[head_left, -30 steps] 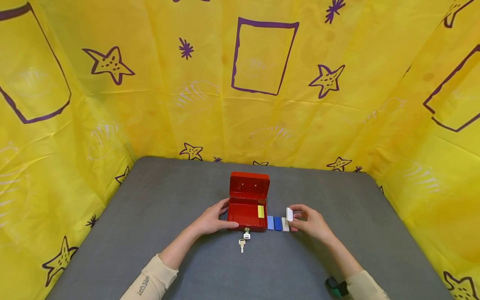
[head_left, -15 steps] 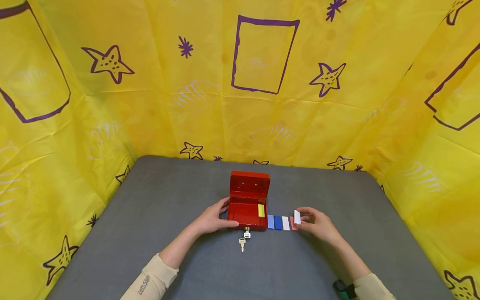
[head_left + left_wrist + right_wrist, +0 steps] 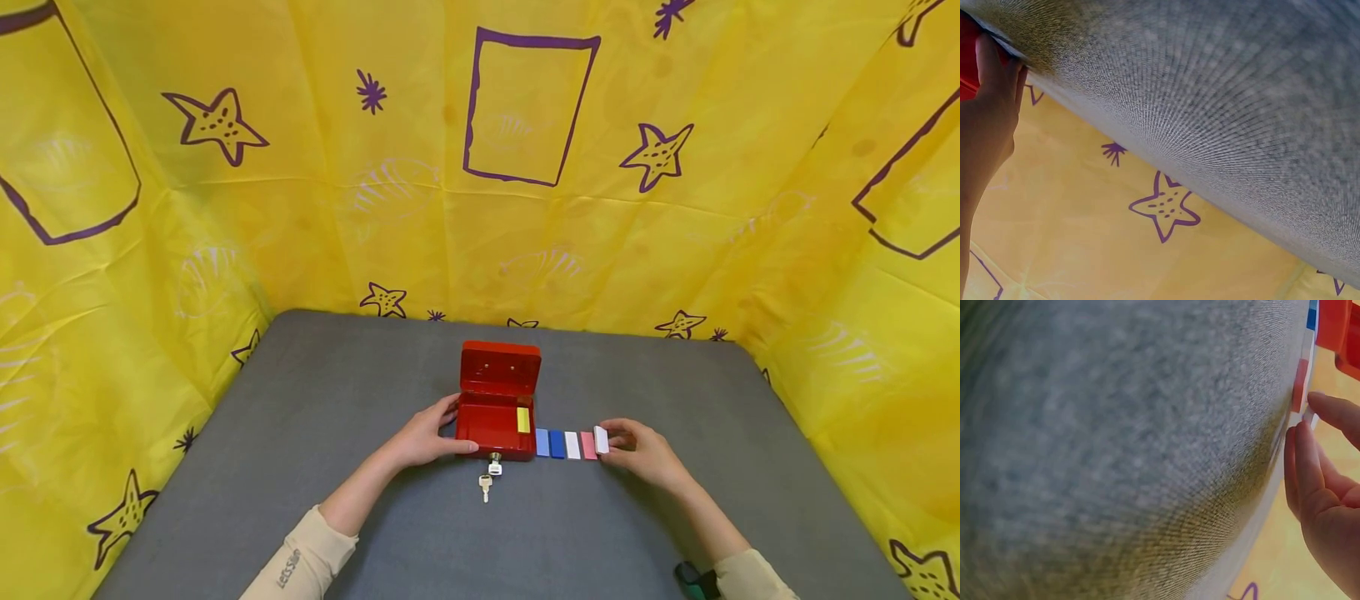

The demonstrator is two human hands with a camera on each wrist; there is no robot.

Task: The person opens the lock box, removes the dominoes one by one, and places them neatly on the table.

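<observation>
A red cash box point(image 3: 480, 417) stands on the grey table with its lid raised, and a yellow block point(image 3: 522, 420) lies inside at the right. My left hand point(image 3: 423, 438) holds the box's left side, thumb over the front rim. Fingers and thumb of my right hand point(image 3: 647, 455) pinch a white block point(image 3: 602, 440) at the right end of a row. Leftward from it lie a pink block point(image 3: 588, 446), another white block point(image 3: 572, 446), a dark blue block point(image 3: 557, 444) and a light blue block point(image 3: 542, 442). The right wrist view shows the pinched white block point(image 3: 1310, 416) partly hidden by fingers.
One key point(image 3: 495, 468) sits in the lock at the box's front, and a second key point(image 3: 485, 487) hangs below it. Yellow patterned cloth point(image 3: 525, 250) surrounds the grey table point(image 3: 360, 375) at the back and both sides.
My right hand has carried the white block rightward and lowered it beside the pink block, which is now uncovered. My left hand has stayed on the box.
</observation>
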